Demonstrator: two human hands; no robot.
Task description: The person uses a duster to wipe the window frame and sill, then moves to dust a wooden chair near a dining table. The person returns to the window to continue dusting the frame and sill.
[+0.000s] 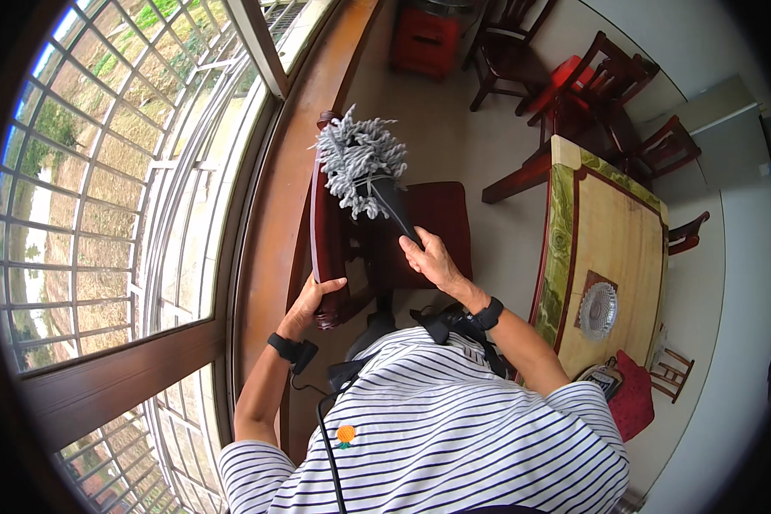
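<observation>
My right hand (pixel 432 258) is closed on the dark handle of a duster with grey, fluffy strands (pixel 363 160). The duster's head lies over or against the upper part of a dark red wooden chair back (pixel 331 250); the exact contact is hard to tell. Near the lower end of that chair back, my left hand (pixel 316 297) grips its top rail, with the thumb across it. The chair's dark red seat (pixel 440 225) shows to the right, beneath the duster's handle.
A wooden window sill (pixel 273 238) runs beside the chair on the left, below a barred window. On the right stands a table with a green marbled edge (pixel 556 238), holding a glass dish (pixel 597 311). Several wooden chairs and a red cabinet (pixel 425 42) stand farther off.
</observation>
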